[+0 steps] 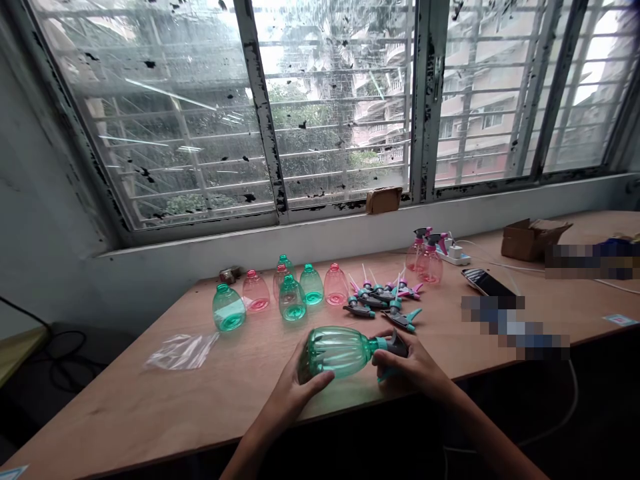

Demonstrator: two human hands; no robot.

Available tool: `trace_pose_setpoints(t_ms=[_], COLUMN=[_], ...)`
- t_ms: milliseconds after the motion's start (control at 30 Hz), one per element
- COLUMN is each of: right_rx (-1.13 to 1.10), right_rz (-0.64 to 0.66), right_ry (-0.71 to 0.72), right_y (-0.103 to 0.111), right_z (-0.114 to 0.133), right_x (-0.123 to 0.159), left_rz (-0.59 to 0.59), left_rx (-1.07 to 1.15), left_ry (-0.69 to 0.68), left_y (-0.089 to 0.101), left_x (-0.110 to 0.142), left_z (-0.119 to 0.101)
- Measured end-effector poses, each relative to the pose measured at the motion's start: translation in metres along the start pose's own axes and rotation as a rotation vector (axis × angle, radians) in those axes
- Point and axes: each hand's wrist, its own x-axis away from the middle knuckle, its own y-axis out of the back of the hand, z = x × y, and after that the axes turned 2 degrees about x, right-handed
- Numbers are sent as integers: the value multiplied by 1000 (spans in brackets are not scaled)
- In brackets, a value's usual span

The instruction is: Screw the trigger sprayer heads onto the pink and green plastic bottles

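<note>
A clear green spray bottle point(343, 350) lies sideways between my hands, above the table's front edge. My left hand point(304, 380) wraps round its base end, thumb along the near side. At the neck, my right hand point(407, 360) grips the dark grey and teal spray head point(395, 344), which sits on the bottle's mouth; whether it is fully screwed on I cannot tell. Just beyond lies a pile of loose trigger spray heads point(373, 297) with thin white tubes, some teal and some pink. Several open green bottles point(229, 308) and pink bottles point(336, 285) stand behind to the left.
Two pink bottles with spray heads point(430, 263) stand at the back, by a white power strip point(456, 253). A phone point(487, 283) and a cardboard box point(533, 241) are to the right. A plastic bag point(181, 351) lies at left. The window wall bounds the wooden table point(150, 407).
</note>
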Motion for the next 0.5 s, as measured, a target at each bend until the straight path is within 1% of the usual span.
trace_pose_setpoints(t_ms=[100, 167, 333, 400, 500], right_rx=[-16, -16, 24, 29, -1], right_rz=[-22, -28, 21, 27, 7], right_ry=[10, 10, 0, -4, 8], right_y=[0, -1, -1, 0, 1], right_z=[-1, -1, 1, 1, 0], right_x=[0, 0, 1, 1, 0], left_rz=[22, 21, -72, -47, 6], left_rx=[67, 67, -23, -20, 86], left_ry=[-17, -9, 34, 36, 30], left_y=[-2, -1, 3, 3, 1], left_x=[2, 2, 0, 1, 2], left_z=[3, 4, 0, -2, -3])
